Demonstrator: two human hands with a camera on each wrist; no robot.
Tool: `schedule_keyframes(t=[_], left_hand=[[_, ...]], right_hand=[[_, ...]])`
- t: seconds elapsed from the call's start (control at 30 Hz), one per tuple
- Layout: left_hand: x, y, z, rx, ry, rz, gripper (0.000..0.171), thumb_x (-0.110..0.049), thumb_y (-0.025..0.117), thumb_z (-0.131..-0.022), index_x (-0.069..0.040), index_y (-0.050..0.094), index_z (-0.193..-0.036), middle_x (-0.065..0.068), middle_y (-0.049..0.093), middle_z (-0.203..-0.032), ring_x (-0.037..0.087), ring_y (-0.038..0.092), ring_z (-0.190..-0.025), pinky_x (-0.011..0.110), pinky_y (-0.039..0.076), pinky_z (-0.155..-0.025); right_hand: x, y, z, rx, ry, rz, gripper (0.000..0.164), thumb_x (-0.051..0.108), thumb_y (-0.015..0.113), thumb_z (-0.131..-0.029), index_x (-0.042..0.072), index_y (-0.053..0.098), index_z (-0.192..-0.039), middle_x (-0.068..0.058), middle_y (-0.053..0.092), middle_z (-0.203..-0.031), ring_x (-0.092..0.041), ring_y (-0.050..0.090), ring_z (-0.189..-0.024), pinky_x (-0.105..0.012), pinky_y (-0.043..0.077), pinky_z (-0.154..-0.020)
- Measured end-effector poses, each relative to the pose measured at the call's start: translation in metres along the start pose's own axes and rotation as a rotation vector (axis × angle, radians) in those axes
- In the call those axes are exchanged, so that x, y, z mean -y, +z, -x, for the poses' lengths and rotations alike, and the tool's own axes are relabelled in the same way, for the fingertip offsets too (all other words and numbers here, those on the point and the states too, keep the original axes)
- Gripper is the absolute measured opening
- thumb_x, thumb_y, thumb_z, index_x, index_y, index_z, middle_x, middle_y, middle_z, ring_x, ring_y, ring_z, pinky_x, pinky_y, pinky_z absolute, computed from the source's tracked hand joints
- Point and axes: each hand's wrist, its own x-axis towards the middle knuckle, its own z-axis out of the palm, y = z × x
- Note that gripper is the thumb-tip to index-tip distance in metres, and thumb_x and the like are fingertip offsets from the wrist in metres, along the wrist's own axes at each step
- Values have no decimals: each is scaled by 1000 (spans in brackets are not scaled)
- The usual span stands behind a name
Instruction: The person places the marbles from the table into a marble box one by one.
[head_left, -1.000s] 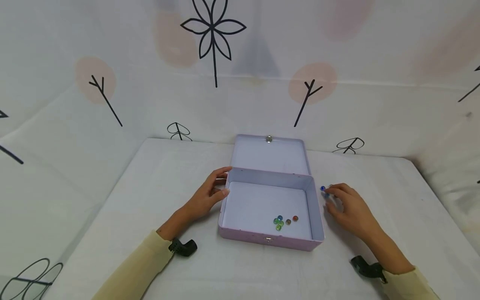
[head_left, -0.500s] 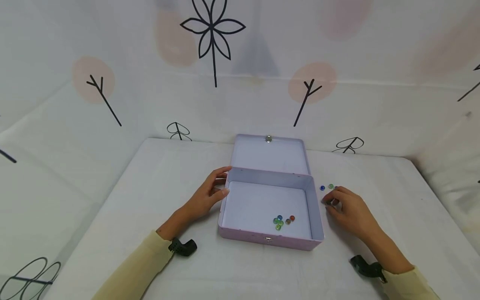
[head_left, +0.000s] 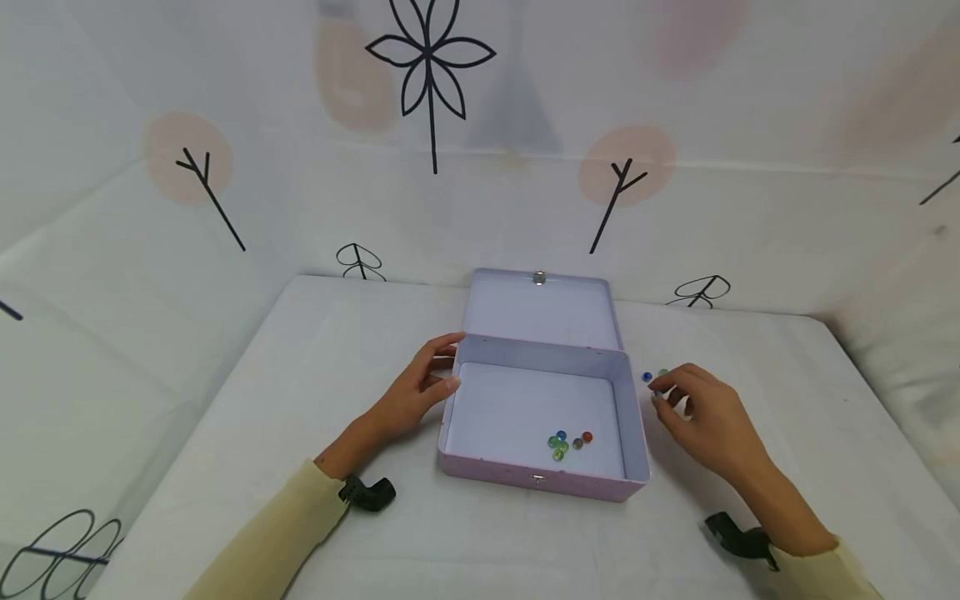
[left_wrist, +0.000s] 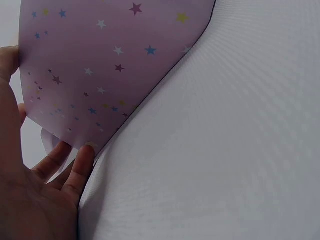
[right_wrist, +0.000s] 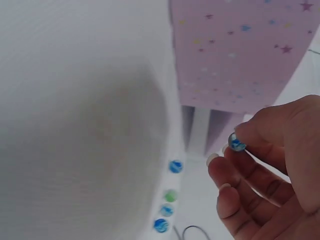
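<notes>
A lilac tin box (head_left: 540, 492) with a star pattern stands with its lid (head_left: 540, 308) folded back. My left hand (head_left: 408, 396) holds the box's left side, thumb at the rim and other fingers along the outer wall, as the left wrist view also shows. Several glass marbles (head_left: 562, 447), green, blue, brownish and orange, lie inside near the front right. Just right of the box, my right hand (head_left: 708, 425) pinches a blue marble (right_wrist: 237, 142) between thumb and fingers, lifted off the table. Several loose marbles (right_wrist: 167, 210), blue and green, rest on the table beyond it, partly hidden in the head view.
A white cloth covers the table (head_left: 337, 333), and a patterned curtain (head_left: 510, 200) hangs along its back and sides. Black wrist cameras (head_left: 367, 493) are strapped to both forearms.
My right fingers have closed on a blue marble and risen slightly with it. The orange marble inside has rolled a little left. My left hand stays at the box.
</notes>
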Motion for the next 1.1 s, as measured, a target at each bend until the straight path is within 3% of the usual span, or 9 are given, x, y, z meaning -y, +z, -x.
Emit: schedule_keyframes(t=[0.37,0.57,0.87,1.1], left_hand=[[1,0,-1,0,-11,-5,64,-23,59,-108,-34,31,-165,6,45,-158,28,50,-143,29,51,-103],[1,0,-1,2,-11,-6,64,-23,59,-108,-34,30,-165,7,44,-159,29,49,-143,28,51,-103],[-1,0,-1,3,-18,-12,64,-24,59,-108,-35,30,-165,7,44,-158,28,49,-143,29,51,-104],[-1,0,-1,2,-16,-5,64,-23,59,-108,-35,30,-165,7,44,-158,29,49,-143,29,51,-103]], right_hand=[[27,-8,-3,-78,-24,-43,33,-10,82,-82,10,74,-106,4,69,-103,-8,55,-82,-12,46,-68],[37,-8,-2,-58,-45,-76,39,-13,82,-80,13,73,-109,3,68,-104,-4,53,-83,-11,45,-67],[44,-7,-2,-38,-64,-95,41,-13,83,-80,12,73,-111,5,68,-109,-9,57,-84,-15,47,-67],[35,-7,-4,-58,-66,-86,42,-14,85,-78,8,74,-112,1,67,-114,-10,59,-83,-10,47,-69]])
